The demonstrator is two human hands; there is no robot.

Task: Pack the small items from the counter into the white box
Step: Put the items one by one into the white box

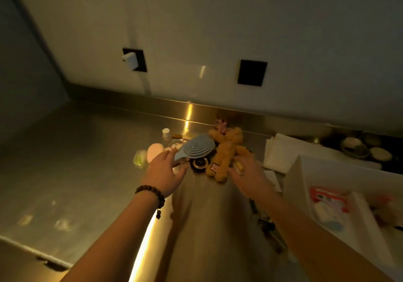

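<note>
**Both hands at the pile, box waiting on the right**

Steel counter (pixel 65 150), dim light. At the left of the pile: a small green packet (pixel 139 158), a pink sponge (pixel 155 152), a little white-capped bottle (pixel 166 133) behind. The left hand (pixel 162 176), beaded bracelet (pixel 150 195) at the wrist, pinches the handle of a blue hairbrush (pixel 197 147), head raised off the pile, probably lifted for carrying. Below it lies a round black compact (pixel 199 162). A tan plush toy (pixel 226 153) lies sprawled beside. The right hand (pixel 250 173) curls round a small yellow item (pixel 238 166), hard to identify. Folded white cloth (pixel 281 150) next. The white box (pixel 305 172) sits far right, close enough for short transfers, with a red-and-white packet (pixel 327 201) already inside.
</note>
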